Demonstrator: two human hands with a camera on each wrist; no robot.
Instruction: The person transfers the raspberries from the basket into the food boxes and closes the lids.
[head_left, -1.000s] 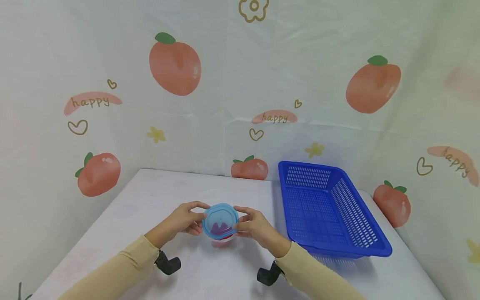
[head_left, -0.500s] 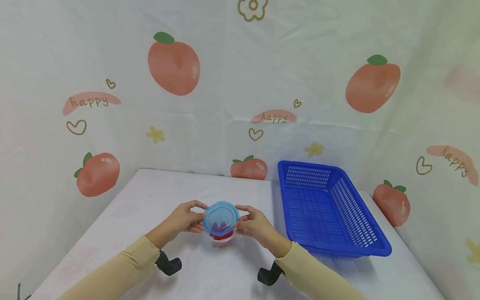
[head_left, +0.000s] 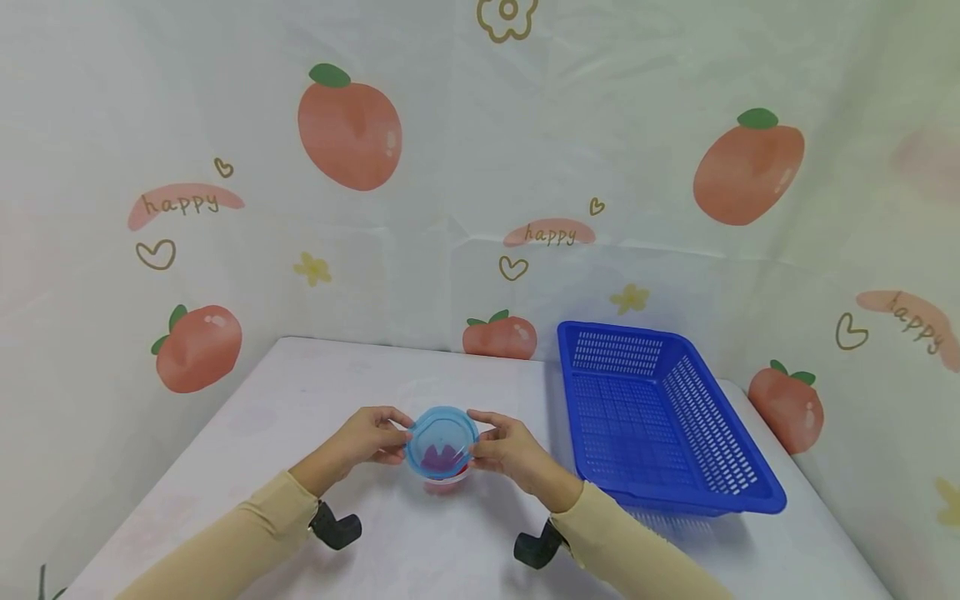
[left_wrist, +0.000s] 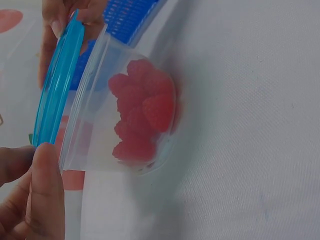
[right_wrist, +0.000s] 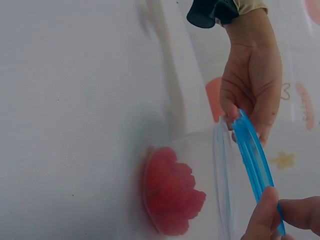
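Both hands hold a round translucent blue lid [head_left: 442, 442] by opposite edges, just above a clear plastic container [left_wrist: 95, 135] on the table. Red raspberries [left_wrist: 142, 102] lie in the bottom of that container. My left hand [head_left: 367, 437] pinches the lid's left edge between thumb and fingers. On the opposite edge, my right hand [head_left: 510, 454] does the same. Seen from the side in both wrist views, the lid is slightly tilted, with a narrow gap between it and the container's rim. From the head view, the lid hides most of the container.
A blue perforated plastic basket [head_left: 652, 417] stands on the right side of the white-covered table [head_left: 330, 375]. Behind the table hangs a pale curtain [head_left: 435, 167] printed with peaches. A black wrist mount [head_left: 335, 527] sits below the left wrist, and a similar one below the right.
Held in both hands, the lid rose slightly half a second ago, showing more red beneath it. It has since come down a little over the container. The basket stays put.
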